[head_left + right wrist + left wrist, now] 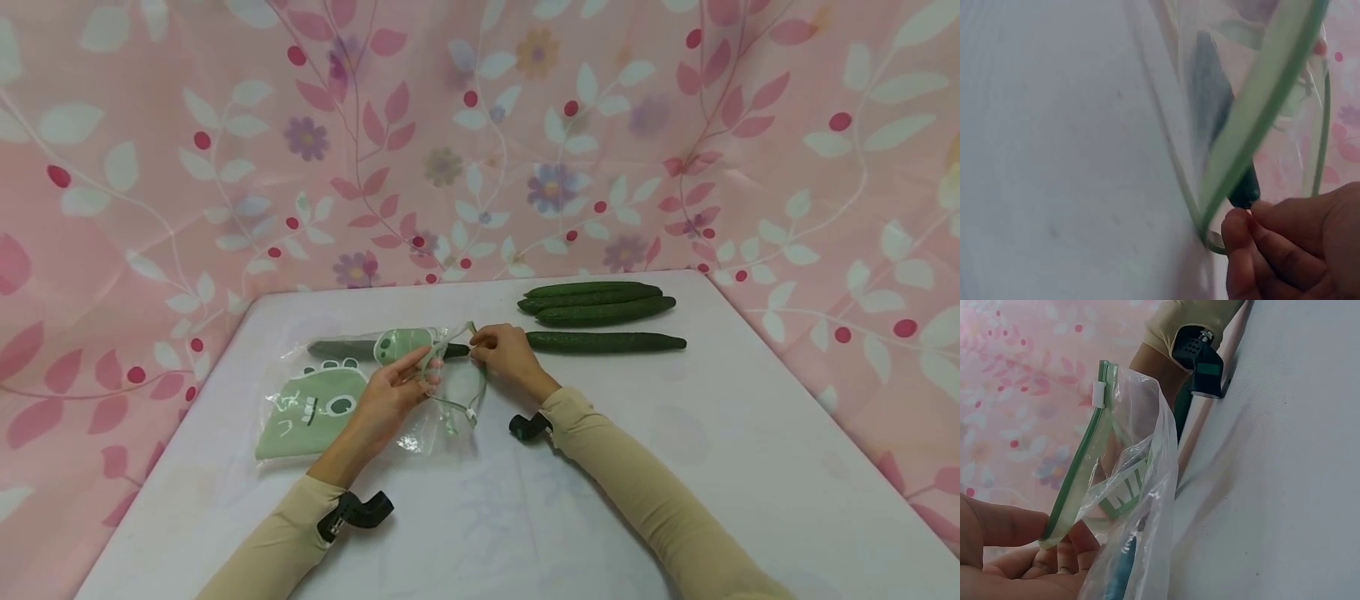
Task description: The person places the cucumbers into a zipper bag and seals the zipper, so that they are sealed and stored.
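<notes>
A clear zip bag [307, 425] with a green cartoon-face print lies on the table, its green-edged mouth held wide. My left hand [390, 396] pinches the zip edge [1075, 469] between thumb and fingers; a white slider [1099, 394] sits farther along it. Inside the bag lies most of a cucumber [341, 349], its dark end [1244, 192] at the mouth. My right hand [508, 354] pinches that end with thumb and fingertip, as the right wrist view shows. Part of the cucumber is hidden behind the print and my left fingers.
Right of my right hand, one loose cucumber [607, 342] lies lengthwise. Behind it, three more cucumbers [600, 305] are grouped near the back edge of the white-covered table [720, 467]. A pink floral curtain [480, 133] hangs behind and at both sides.
</notes>
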Available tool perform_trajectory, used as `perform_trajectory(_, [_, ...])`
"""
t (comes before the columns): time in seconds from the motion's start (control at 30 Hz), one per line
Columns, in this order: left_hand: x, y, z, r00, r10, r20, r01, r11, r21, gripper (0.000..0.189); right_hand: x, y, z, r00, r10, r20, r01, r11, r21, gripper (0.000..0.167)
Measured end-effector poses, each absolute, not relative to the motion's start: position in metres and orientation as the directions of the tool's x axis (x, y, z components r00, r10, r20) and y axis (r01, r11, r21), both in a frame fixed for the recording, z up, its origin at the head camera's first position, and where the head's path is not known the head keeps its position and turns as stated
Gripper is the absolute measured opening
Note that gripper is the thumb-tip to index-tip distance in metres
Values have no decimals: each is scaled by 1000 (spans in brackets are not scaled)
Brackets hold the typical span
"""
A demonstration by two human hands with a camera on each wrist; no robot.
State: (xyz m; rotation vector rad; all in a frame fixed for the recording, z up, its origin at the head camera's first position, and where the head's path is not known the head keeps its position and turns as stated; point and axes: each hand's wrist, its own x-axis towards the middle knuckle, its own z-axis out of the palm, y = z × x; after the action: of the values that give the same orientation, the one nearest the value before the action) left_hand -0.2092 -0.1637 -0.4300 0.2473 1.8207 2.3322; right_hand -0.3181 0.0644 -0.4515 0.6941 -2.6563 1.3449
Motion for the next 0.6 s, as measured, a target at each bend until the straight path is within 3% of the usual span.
perform_trajectory(0.33, [-210,-166,-429,-970,238,52,-11,-254,967,64,-322,107,-411,-872,-365,328,-478,487,-731,14])
perform_trajectory(0.6, [-209,-167,-429,-970,240,51,-14,-262,965,63,-325,167,-398,-907,-315,278,-409,511,-756,18])
